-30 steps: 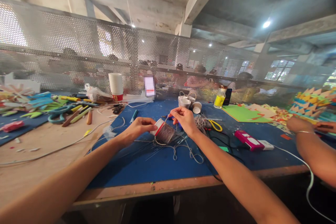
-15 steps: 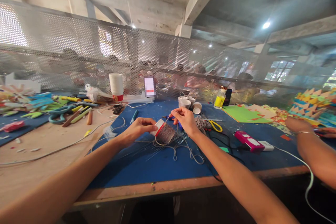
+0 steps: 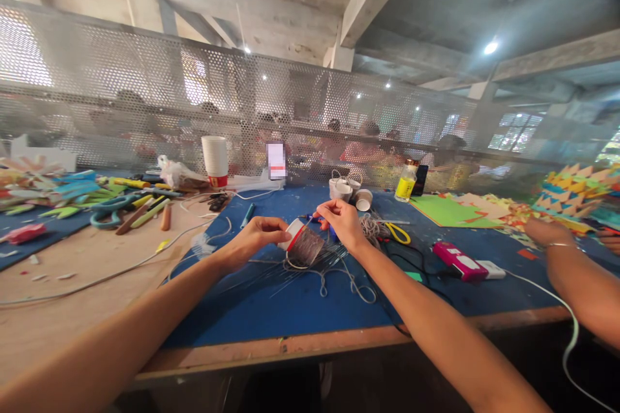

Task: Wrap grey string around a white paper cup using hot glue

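Observation:
A paper cup (image 3: 306, 245) lies tilted over the blue mat, with a white and red end and a greyish-brown cord-like covering round the rest. My left hand (image 3: 261, 235) pinches its white end between thumb and fingers. Just above the cup, my right hand (image 3: 340, 219) is closed in a pinch on a thin grey cord that runs down to the cup. Loops of the same cord (image 3: 356, 284) spread over the mat below. Thin clear strands (image 3: 290, 273) lie under the cup. Behind my right hand sits a tangled bundle of cord (image 3: 372, 227).
Small cord-wrapped cups (image 3: 340, 189) stand behind my hands, near yellow-handled scissors (image 3: 398, 233) and a glue bottle (image 3: 405, 181). A pink power bank (image 3: 459, 261) lies to the right. Stacked paper cups (image 3: 214, 160) stand at the left back. A co-worker's arm (image 3: 566, 271) reaches in at right.
My hands and the cup stay almost where they were. At the far right, the co-worker's hand has shifted slightly.

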The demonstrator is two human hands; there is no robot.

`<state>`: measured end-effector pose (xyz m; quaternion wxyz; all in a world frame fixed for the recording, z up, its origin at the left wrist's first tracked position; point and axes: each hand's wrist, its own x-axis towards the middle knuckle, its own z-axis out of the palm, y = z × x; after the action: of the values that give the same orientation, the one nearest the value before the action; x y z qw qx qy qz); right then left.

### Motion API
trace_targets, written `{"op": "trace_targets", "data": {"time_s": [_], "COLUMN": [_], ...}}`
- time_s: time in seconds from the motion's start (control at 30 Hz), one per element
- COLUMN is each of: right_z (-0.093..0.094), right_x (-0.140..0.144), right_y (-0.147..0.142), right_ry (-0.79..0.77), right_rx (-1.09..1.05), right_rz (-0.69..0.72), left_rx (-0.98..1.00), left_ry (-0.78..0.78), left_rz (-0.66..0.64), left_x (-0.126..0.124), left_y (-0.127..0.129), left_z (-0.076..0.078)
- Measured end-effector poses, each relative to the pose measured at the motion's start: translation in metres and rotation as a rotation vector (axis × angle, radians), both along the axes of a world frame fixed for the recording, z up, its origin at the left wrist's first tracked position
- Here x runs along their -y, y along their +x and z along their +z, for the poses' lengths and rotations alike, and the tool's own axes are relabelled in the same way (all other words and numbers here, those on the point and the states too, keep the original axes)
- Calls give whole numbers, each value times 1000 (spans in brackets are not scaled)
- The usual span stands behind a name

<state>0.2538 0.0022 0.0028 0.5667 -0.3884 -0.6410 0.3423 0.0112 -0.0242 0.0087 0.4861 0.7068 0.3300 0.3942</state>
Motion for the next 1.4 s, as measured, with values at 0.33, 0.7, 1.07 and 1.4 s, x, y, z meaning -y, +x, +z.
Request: {"op": "trace_targets", "data": {"time_s": [0.33,0.7,1.07,1.4], "right_z": [-4,-6,-10,-10], "right_x": [-2,0,-1,-1], "right_y": [-1,-3,-4,-4], "right_ry": [7,-18,-77,-121], "right_rx": [41,105,132,181], "right_rz": [-20,-21,9,23], "left_rx": [27,63,101,157], "left_ry": [-17,-27,-36,-115], "left_rz": [-31,-38,-56,-86], "left_x": [-3,-2,-2,0], "left_y": [-2,-1,-2,-1], "left_z": [-4,-3,-5,-3]}}
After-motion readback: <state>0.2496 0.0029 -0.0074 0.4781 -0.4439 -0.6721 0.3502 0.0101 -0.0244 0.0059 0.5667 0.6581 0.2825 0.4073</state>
